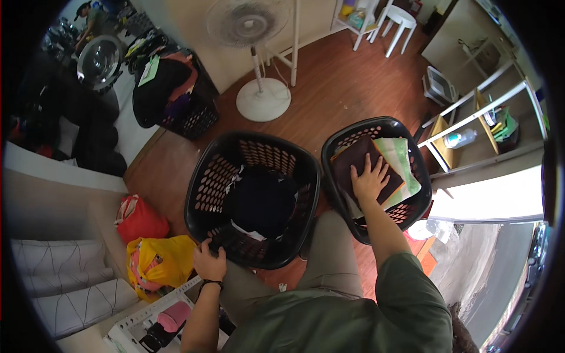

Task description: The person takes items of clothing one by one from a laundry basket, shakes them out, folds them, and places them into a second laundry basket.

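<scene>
Right hand flat on folded cloth, left at a basket rim

At 3 o'clock, the right hand [369, 179] lies palm down with its fingers spread wide, resting on a folded dark brown cloth [347, 163] with an orange edge and pinching nothing. That cloth lies in the right black basket [329, 182], over a green and white cloth [397, 156] that shows from 1 to 4 o'clock of the hand. Whatever lies lower in the stack is mostly hidden.

Between 7 and 8 o'clock, the left hand [210, 263] is at the near rim of the left black basket [268, 154], its visible fingers slightly parted; whether they grip the rim, I cannot tell. Inside, dark cloth [262, 200] forms a pile whose separate pieces are hard to make out.

The fan [263, 100] near 12 o'clock is cut off at the top, and much of the scene toward 9 o'clock sinks into shadow
</scene>
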`<action>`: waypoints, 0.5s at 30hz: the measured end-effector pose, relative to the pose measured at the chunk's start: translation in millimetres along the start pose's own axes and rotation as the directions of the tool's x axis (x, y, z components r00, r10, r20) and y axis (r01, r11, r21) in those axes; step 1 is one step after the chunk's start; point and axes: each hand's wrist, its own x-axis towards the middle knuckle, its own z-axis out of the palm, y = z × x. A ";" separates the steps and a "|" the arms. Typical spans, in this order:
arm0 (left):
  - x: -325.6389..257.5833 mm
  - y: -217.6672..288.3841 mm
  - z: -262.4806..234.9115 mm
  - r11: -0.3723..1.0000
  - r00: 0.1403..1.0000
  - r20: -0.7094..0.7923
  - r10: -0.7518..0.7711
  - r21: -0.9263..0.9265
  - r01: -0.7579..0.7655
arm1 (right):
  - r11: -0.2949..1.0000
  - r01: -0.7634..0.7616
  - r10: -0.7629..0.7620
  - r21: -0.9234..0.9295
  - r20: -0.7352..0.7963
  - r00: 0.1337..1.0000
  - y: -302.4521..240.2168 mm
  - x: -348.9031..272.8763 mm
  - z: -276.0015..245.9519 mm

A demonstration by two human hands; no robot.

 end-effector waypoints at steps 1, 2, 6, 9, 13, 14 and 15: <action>1.0 2.8 0.1 1.000 1.000 0.007 0.017 -0.012 -0.017 | 0.998 -0.053 0.054 0.045 -0.010 0.998 -9.2 6.7 3.7; 2.6 5.4 -0.8 0.999 0.999 0.011 0.031 -0.024 -0.031 | 0.990 -0.103 0.105 0.093 -0.018 0.994 -19.4 12.3 6.0; 4.8 -2.2 -5.9 0.996 0.999 0.033 0.035 -0.087 -0.032 | 0.741 0.509 -0.454 0.439 -0.232 0.860 -145.3 -20.0 -50.6; 6.3 -4.7 -1.7 0.985 0.999 0.044 0.032 -0.170 -0.024 | 0.546 0.552 -0.767 0.630 0.111 0.632 -207.7 -58.1 -1.8; 12.8 7.8 -11.0 0.983 0.996 0.092 0.003 -0.182 0.014 | 0.771 0.489 -0.584 0.408 0.758 0.289 -244.3 -89.7 84.6; 14.4 7.8 -11.1 0.984 0.996 0.090 -0.007 -0.176 0.023 | 0.765 0.492 -0.591 0.416 0.757 0.280 -243.3 -99.0 105.0; 14.5 6.4 -13.6 0.980 0.993 0.120 -0.018 -0.195 0.041 | 0.834 0.443 -0.518 0.330 0.744 0.422 -235.6 -114.9 123.7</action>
